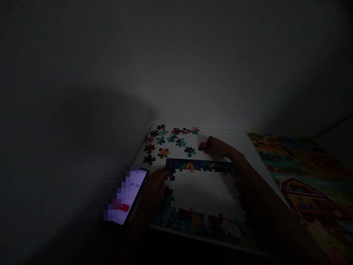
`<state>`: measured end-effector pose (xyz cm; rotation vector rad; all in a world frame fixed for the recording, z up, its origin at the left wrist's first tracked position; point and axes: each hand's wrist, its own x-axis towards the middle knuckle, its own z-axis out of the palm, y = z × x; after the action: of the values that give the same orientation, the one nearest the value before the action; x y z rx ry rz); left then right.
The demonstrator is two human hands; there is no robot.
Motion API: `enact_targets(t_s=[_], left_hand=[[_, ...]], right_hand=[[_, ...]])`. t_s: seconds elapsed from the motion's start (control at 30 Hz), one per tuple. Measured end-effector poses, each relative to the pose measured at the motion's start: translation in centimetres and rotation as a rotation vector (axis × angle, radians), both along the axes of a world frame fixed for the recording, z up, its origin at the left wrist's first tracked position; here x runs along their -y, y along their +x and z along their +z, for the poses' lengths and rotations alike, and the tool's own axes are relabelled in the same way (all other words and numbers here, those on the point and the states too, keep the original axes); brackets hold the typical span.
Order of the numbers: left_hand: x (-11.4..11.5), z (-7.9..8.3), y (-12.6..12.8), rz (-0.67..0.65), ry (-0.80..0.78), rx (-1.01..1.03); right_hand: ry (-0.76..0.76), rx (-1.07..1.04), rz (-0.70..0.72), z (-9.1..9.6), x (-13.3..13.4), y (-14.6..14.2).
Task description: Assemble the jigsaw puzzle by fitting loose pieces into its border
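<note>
My right hand [216, 146] pinches a dark puzzle piece with red on it [203, 146] above the white tabletop, beyond the top edge of a puzzle border. The joined border [198, 164] forms a frame around a bare white middle. At its upper left, my left hand [154, 184] lies with fingers stretched out, fingertips touching the border near a reddish patch [167, 175]. Whether those fingers press on a separate piece is too dark to see. A blue loose piece [190, 151] lies left of my right hand.
Several loose puzzle pieces [160, 140] are scattered at the table's far left. A lit phone [135, 195] showing a timer lies left of my left hand. Colourful picture sheets, one with a red barn [300, 195], lie to the right. A pale wall [193, 73] rises behind the table.
</note>
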<state>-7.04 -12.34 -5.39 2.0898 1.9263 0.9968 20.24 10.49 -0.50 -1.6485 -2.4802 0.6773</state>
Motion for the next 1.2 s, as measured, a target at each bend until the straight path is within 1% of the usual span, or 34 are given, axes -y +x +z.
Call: enact_targets(t_s=[0.13,0.23,0.33,0.53,0.63,0.77,0.87,0.93,1.03,1.2], left_hand=[[0.0,-0.2,-0.2,-0.036,-0.022,-0.043],[0.0,0.1,-0.1,-0.050,-0.042,-0.069],[0.1,0.4,0.2,-0.047,-0.056,-0.069],[0.2,0.3,0.5,-0.019,-0.073,-0.053],[0.2,0.2,0.5,-0.023,-0.056,-0.030],[0.3,0.1,0.6,-0.021,-0.012,-0.014],[0.2,0.1,0.6,-0.029,0.007,-0.012],[0.2,0.2,0.6,-0.019,0.007,-0.006],[0.2,0.3,0.6,-0.013,-0.005,0.007],[0.2,0.4,0.4,-0.036,-0.026,0.023]], right_hand=[[0.027,-0.036,-0.013,-0.1,0.4,-0.3],[0.066,-0.071,-0.029,-0.3,0.7,-0.5],[0.072,-0.152,-0.028,-0.5,0.9,-0.5],[0.043,-0.367,0.087,0.1,1.9,-1.2],[-0.037,-0.487,0.152,0.5,3.3,-2.4],[-0.243,-0.649,0.223,0.7,5.6,-4.3],[-0.389,-0.755,0.258,0.6,7.0,-5.6],[-0.452,-0.795,0.268,0.2,7.7,-6.4],[-0.491,-0.802,0.263,-0.9,8.4,-7.3],[-0.503,-0.865,0.214,-2.6,9.3,-8.3]])
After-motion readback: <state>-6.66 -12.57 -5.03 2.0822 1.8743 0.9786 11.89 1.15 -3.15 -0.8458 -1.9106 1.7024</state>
